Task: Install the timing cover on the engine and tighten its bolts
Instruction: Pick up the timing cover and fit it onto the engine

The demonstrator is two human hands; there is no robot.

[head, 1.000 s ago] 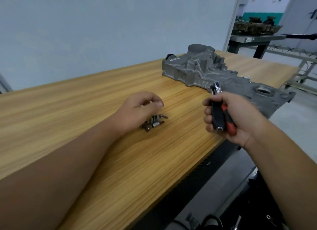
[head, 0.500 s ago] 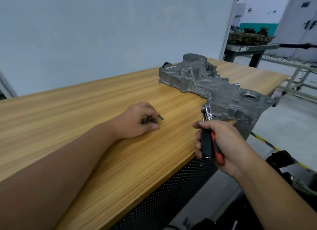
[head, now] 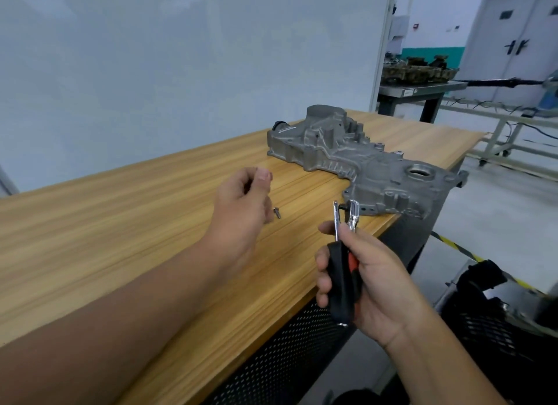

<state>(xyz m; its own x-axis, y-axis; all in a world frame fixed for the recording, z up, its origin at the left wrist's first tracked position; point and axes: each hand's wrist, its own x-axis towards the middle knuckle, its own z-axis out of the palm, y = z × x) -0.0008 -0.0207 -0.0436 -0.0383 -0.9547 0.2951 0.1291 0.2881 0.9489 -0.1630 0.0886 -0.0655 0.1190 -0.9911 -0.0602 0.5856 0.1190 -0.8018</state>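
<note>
Wrapped around the black-and-red handle of a ratchet wrench, my right hand keeps a firm grip, the chrome head pointing up just off the near edge of the surface. My left hand hovers above the wood with fingers curled; whether that grip pinches anything I cannot tell. One bolt lies on the surface just beside it. Further out, the grey timing cover lies flat near the right corner, partly overhanging the edge.
</note>
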